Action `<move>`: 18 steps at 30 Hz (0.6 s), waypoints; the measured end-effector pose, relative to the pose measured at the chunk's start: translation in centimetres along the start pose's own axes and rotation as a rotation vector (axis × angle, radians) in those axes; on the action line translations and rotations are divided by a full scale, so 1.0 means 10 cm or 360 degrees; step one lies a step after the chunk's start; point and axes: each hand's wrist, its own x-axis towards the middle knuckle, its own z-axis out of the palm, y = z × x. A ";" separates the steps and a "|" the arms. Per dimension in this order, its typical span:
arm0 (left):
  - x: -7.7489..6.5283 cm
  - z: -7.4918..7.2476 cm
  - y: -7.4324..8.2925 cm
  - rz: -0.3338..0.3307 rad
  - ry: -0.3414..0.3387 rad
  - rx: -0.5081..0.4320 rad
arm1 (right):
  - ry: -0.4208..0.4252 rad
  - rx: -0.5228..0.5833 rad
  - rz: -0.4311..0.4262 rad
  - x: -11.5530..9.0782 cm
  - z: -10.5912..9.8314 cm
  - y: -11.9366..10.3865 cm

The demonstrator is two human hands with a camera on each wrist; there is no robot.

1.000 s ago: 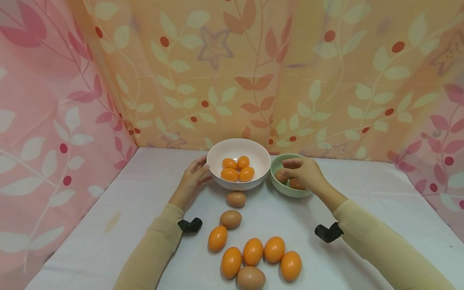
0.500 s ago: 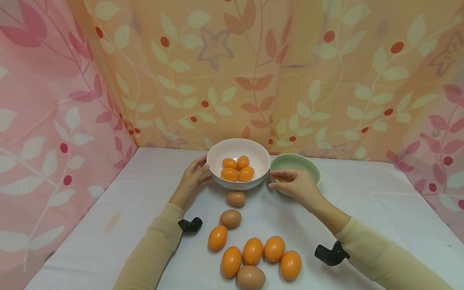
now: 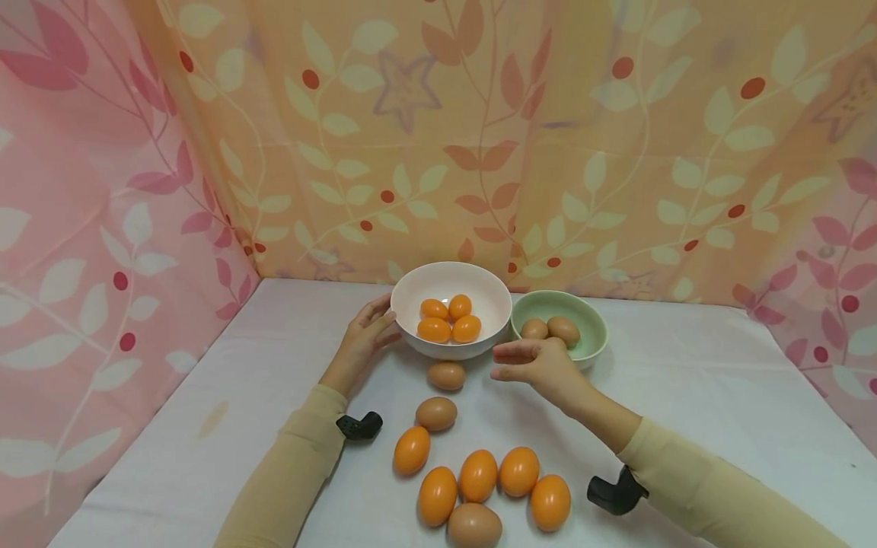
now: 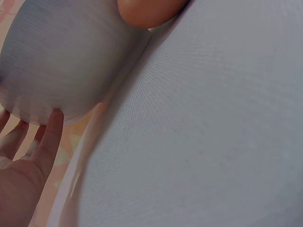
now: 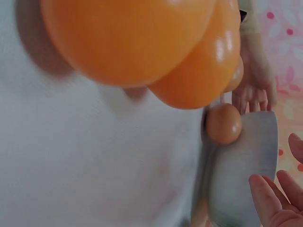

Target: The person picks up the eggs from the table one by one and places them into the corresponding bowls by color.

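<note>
My left hand (image 3: pixel 363 335) rests its extended fingers against the left side of a white bowl (image 3: pixel 448 352). In the left wrist view the fingertips touch the bowl's outer wall (image 4: pixel 66 61). Several orange eggs (image 3: pixel 435 329) lie inside it. My right hand (image 3: pixel 544 371) is above the table, in front of a green bowl (image 3: pixel 591 323), holding nothing, thumb and fingers apart. Brown eggs (image 3: pixel 563 332) sit in the green bowl, partly hidden by that hand. Just in front of the white bowl lies a brown egg (image 3: pixel 446 376), left of my right fingertips.
Another brown egg (image 3: pixel 436 413) and an orange egg (image 3: pixel 412 450) lie nearer on the white cloth. Several orange eggs (image 3: pixel 478 476) and one more brown egg (image 3: pixel 475 525) cluster at the front. A patterned curtain (image 3: pixel 438 137) stands behind the bowls.
My right hand has left the green bowl, moving toward me and slightly left, uncovering the brown eggs in it. The left hand stays against the white bowl.
</note>
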 end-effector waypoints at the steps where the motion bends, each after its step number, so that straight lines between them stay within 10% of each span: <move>1: 0.00 0.00 0.00 -0.0001 0.0002 -0.0006 | -0.0004 -0.0009 0.0007 0.00 0.02 0.01; 18: -0.01 0.00 0.00 0.0010 -0.0014 0.0008 | -0.0153 -0.0046 0.0013 0.15 0.19 0.18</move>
